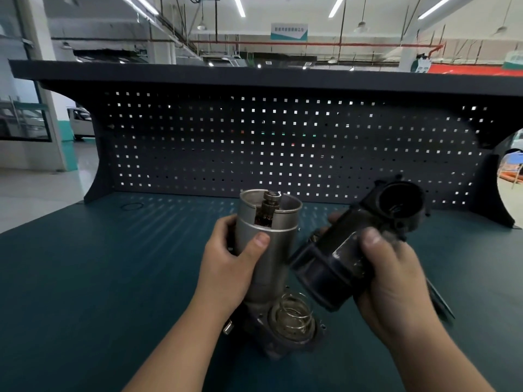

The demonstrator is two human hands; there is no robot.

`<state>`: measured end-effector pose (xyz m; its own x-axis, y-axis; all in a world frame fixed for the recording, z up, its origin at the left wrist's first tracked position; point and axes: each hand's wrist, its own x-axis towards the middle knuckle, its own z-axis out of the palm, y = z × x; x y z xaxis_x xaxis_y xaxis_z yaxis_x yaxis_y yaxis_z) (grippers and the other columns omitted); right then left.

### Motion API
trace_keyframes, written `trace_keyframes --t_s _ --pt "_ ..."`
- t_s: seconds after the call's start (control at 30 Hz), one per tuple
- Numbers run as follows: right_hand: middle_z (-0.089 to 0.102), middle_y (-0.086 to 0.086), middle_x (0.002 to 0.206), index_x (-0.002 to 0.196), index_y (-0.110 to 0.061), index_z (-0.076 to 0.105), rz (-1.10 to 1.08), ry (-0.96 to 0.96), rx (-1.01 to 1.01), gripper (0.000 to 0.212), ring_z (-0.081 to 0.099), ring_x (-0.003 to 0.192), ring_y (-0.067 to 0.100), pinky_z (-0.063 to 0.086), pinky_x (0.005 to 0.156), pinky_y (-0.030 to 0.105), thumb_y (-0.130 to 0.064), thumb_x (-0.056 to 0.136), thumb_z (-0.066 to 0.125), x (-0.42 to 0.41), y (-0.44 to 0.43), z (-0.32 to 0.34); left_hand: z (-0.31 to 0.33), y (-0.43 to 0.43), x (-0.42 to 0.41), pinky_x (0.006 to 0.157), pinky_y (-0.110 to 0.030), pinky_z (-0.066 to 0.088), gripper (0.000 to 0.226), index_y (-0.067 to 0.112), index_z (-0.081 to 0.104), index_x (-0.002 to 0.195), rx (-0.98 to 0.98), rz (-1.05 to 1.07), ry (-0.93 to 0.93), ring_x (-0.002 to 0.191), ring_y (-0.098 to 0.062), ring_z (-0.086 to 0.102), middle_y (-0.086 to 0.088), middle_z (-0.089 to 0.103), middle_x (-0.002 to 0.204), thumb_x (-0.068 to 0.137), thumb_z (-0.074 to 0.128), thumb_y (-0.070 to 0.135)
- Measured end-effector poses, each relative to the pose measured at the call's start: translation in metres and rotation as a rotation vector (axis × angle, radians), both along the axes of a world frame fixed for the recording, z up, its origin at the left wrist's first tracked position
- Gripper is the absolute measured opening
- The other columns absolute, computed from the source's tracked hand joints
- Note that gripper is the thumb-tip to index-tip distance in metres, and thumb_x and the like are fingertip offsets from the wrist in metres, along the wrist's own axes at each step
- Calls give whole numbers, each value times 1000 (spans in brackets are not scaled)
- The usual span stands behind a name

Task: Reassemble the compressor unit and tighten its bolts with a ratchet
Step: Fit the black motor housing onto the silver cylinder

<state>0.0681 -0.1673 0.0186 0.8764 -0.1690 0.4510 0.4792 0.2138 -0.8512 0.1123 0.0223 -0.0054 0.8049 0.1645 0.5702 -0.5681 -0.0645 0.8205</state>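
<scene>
A silver cylindrical motor housing (271, 250) stands upright on the bench, its shaft and bearing (271, 199) poking out of the open top. My left hand (229, 264) grips its side, thumb across the front. At its foot sits a dark base casting (283, 343) with a coiled metal spring (294, 314) in its round opening. My right hand (393, 281) holds a black end-cover housing (359, 244) tilted in the air just right of the cylinder, its round open mouth facing up and away.
The teal bench top (113, 278) stretches left and front. A dark pegboard back panel (283, 142) with a shelf above closes off the rear. A thin ring (132, 206) lies far back left. A dark tool (441, 301) lies partly hidden behind my right hand.
</scene>
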Motion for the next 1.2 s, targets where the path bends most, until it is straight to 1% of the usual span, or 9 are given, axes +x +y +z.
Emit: trace_keyframes --t_s 0.13,0.23,0.5,0.67,0.77,0.9,1.0,1.1,1.2 --pt "74 -11 88 100 -24 62 2 -75 -343 55 69 80 0 50 68 14 -42 49 75 -9 20 -7 0 1 2 62 -5 45 46 34 56 99 15 -13 -2 82 8 63 27 67 91 60 62 57" --pt "71 -20 96 99 -47 54 19 -22 -498 56 67 89 -3 49 73 16 -48 47 77 -11 28 -12 0 1 3 64 -7 45 46 36 56 101 24 -24 9 84 6 64 26 67 94 60 61 58" --pt "69 -25 98 109 -38 51 57 -25 -496 68 66 90 -8 46 70 4 -44 48 79 -14 29 -11 -1 0 5 65 -8 45 50 34 55 102 35 -4 3 85 5 63 23 67 93 60 58 60" --pt "68 -25 103 115 -37 45 103 11 -482 74 65 95 -7 48 74 7 -43 50 81 -13 28 -15 -4 -2 4 64 -6 43 45 32 55 100 59 62 -26 82 6 62 16 68 90 64 53 60" --pt "64 -26 113 125 -42 36 218 47 -580 78 60 107 -7 48 87 18 -50 59 75 -15 20 -15 -5 -2 3 64 -7 41 39 32 54 98 108 110 -65 81 8 60 14 65 89 71 47 61" --pt "58 -17 126 137 -38 29 302 114 -669 81 54 119 0 44 105 36 -52 67 67 -19 14 -14 -6 -1 5 71 -16 43 55 14 57 106 118 110 -84 81 5 58 13 64 90 77 41 59" --pt "53 -12 131 136 -34 33 265 122 -803 76 53 117 0 45 101 28 -48 71 71 -20 10 -1 -7 3 -1 78 -17 45 56 15 57 113 161 84 -10 92 3 60 11 65 99 82 40 58" --pt "50 -12 126 122 -38 39 179 80 -894 68 52 109 -6 43 88 15 -41 69 82 -23 15 9 -10 8 -21 92 -17 42 29 20 55 119 166 158 14 105 8 51 2 54 118 94 47 34" --pt "43 -9 122 118 -33 36 87 38 -890 74 51 108 3 45 93 23 -42 64 85 -29 37 9 -13 7 -62 83 -3 36 31 43 50 114 160 138 -91 104 13 49 6 49 118 83 50 40"
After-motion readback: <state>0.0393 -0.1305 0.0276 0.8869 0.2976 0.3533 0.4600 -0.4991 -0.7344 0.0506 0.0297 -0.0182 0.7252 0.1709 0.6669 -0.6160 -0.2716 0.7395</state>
